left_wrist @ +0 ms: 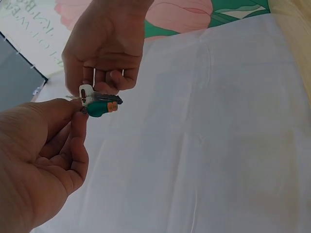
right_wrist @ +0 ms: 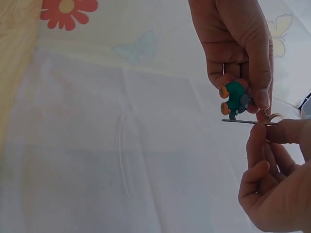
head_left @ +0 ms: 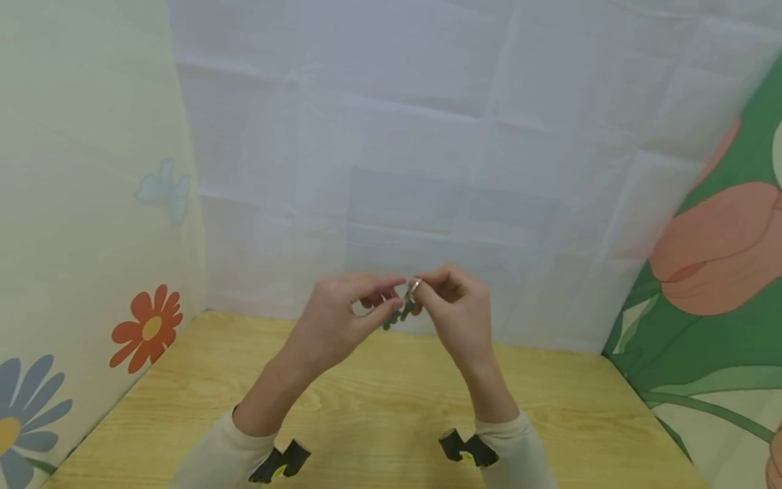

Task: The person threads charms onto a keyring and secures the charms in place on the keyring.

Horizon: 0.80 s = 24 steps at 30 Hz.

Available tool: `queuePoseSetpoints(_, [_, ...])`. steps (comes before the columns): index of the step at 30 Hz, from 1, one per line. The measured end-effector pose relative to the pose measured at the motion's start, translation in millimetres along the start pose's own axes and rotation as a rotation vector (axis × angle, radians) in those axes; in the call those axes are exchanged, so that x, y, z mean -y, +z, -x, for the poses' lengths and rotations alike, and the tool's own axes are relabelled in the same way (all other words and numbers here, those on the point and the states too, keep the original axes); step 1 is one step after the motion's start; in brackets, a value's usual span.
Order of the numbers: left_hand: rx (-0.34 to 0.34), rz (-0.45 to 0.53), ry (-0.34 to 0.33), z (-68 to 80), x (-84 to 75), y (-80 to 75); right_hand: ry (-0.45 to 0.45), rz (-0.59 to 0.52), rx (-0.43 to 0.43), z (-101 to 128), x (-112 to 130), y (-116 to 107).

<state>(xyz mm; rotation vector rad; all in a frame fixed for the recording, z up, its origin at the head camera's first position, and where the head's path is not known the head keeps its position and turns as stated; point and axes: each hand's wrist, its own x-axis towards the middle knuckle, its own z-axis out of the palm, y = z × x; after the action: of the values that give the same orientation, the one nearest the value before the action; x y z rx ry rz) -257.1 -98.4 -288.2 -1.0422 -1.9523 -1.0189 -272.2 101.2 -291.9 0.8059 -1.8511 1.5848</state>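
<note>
Left hand (head_left: 332,316): Thumb and fingers pinch a small, rounded green charm with orange tips (right_wrist: 236,96) at its link end.
Right hand (head_left: 464,312): Thumb and fingertips grip a flat metal key with a pale slotted head and dark blade (left_wrist: 109,98) by the head; the fingers partly cover the exact contact.
Key: Held in the air between the two hands, its blade jutting downward, clear of the right-hand grip.
Charm: Just beside the key, on the left hand's side, its orange tips pointing away from the grip; whether its grey part touches the blade cannot be told.
Ring: A thin, gold-coloured metal ring (right_wrist: 276,115) curves up at the right hand's fingertips, by the key's head.
Table: A light wood-grain table (head_left: 391,407) spreads below both grips.
Backdrop: A creased white cloth (head_left: 397,156) hangs beyond the hands.
Side panels: Well left of the grips, a pale panel carries a red flower with a yellow centre (head_left: 146,328); well to the right, a pink tulip on green (head_left: 721,251).
Wrists: Off-white fabric sleeves (head_left: 516,448) and black angular wrist mounts (head_left: 467,448) sit behind each grip, nearer the person.
</note>
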Motion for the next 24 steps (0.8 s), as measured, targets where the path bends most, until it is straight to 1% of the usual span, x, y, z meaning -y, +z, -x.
queuePoseSetpoints(2, [0.001, -0.006, 0.001, -0.5, -0.2, -0.4, 0.039, -0.037, 0.012, -1.0, -0.3, -0.6])
queuePoseSetpoints(5, [-0.001, -0.010, -0.008, -0.9, -0.1, -1.3, 0.084, -0.062, 0.039, -2.1, -2.6, -0.8])
queuePoseSetpoints(7, [-0.004, -0.010, -0.010, -1.0, 0.5, -1.7, 0.091, -0.048, 0.056, -2.5, -4.2, -0.8])
queuePoseSetpoints(9, [-0.009, -0.011, -0.008, -0.9, 1.7, -1.7, 0.068, 0.007, 0.058, -2.5, -6.1, -0.7])
queuePoseSetpoints(11, [-0.014, -0.013, -0.006, 0.0, 2.6, -2.5, 0.008, 0.086, 0.050, -2.3, -7.6, 0.0])
queuePoseSetpoints(15, [-0.024, -0.012, 0.000, 0.9, 3.2, -4.5, -0.169, 0.255, 0.019, -2.9, -8.7, 1.9])
queuePoseSetpoints(20, [-0.033, 0.002, 0.008, 0.9, 3.7, -5.5, -0.341, 0.375, 0.003, -4.7, -8.7, 4.5])
queuePoseSetpoints(24, [-0.035, -0.002, 0.000, 0.9, 3.4, -5.9, -0.473, 0.451, 0.024, -5.9, -10.4, 6.6])
